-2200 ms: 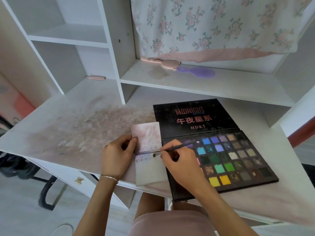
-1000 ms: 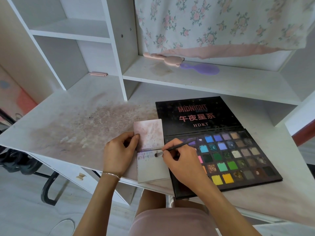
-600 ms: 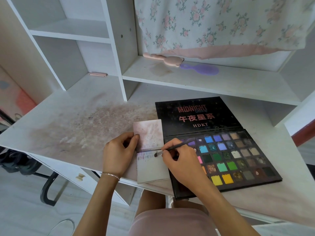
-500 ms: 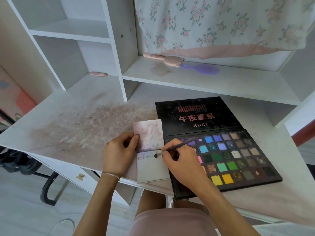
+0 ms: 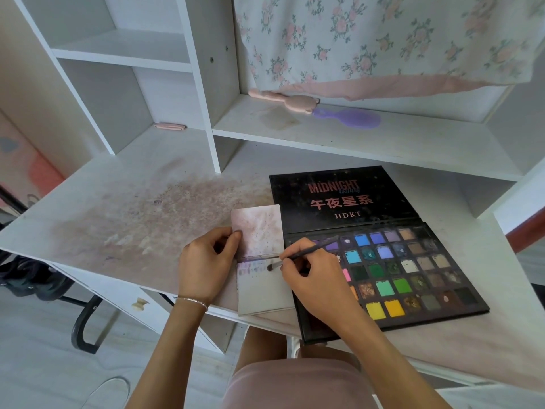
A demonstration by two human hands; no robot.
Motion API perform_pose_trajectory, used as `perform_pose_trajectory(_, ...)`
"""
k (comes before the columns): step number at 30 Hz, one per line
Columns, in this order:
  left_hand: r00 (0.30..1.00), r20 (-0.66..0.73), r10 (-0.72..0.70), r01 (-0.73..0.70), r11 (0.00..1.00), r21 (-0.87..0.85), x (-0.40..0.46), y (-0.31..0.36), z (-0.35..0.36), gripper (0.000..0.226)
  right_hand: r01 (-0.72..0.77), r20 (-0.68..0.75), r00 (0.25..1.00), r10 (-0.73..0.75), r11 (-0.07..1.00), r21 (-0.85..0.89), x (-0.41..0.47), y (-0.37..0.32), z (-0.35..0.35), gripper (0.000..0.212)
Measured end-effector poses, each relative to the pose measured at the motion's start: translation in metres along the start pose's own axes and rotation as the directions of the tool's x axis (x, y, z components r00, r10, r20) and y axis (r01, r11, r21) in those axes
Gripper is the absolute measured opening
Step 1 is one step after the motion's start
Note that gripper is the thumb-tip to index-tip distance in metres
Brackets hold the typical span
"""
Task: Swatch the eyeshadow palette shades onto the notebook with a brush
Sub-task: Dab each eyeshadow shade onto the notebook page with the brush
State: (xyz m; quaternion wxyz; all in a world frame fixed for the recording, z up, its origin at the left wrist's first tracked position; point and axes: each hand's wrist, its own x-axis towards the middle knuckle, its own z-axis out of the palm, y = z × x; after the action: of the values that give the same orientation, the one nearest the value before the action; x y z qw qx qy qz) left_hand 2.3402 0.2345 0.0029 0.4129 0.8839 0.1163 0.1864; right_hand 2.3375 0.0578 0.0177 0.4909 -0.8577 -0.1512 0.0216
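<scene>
Low in the middle of the frame, the small open notebook (image 5: 259, 276) lies on the stained white table (image 5: 124, 208), touching the left edge of the open eyeshadow palette (image 5: 392, 270), which fills the lower right with its black lid folded back toward the shelf. The right hand (image 5: 315, 278) has its grip pinched together on the thin brush (image 5: 298, 255), whose tip touches the lower page beside a row of purple swatches. The left hand (image 5: 206, 261) steadies the notebook's left edge, thumb and fingertips pinching the upper page; a pink brush (image 5: 286, 100) and a purple brush (image 5: 348, 118) lie on the shelf at upper centre.
</scene>
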Motion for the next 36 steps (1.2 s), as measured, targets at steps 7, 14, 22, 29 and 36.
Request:
perform_pose_trajectory(7, 1.0, -0.003, -0.005, 0.005, 1.0, 0.006, 0.001, 0.0, 0.0, 0.013, -0.028, -0.011, 1.0, 0.029, 0.994, 0.105, 0.0, 0.0, -0.003, 0.018)
perform_pose_trajectory(14, 1.0, -0.009, 0.007, -0.007, 1.0, 0.013, 0.0, 0.003, -0.001, 0.012, -0.007, -0.166, 0.982, 0.084, 0.909, 0.418, 0.0, 0.001, -0.029, 0.022)
perform_pose_trajectory(22, 1.0, -0.009, 0.002, -0.002, 1.0, -0.006, 0.001, 0.002, -0.002, 0.011, -0.013, -0.357, 0.925, 0.133, 0.947, 0.32, -0.017, 0.025, -0.069, 0.021)
perform_pose_trajectory(29, 1.0, -0.001, 0.005, -0.005, 1.0, 0.021, 0.001, 0.0, -0.002, 0.012, -0.064, -0.601, 0.774, 0.201, 0.968, 0.242, -0.029, 0.055, -0.115, 0.022)
perform_pose_trajectory(36, 1.0, -0.008, 0.013, -0.013, 0.999, 0.039, 0.001, 0.001, 0.001, 0.014, -0.228, -0.69, 0.681, 0.246, 0.966, 0.119, -0.032, 0.083, -0.139, 0.012)
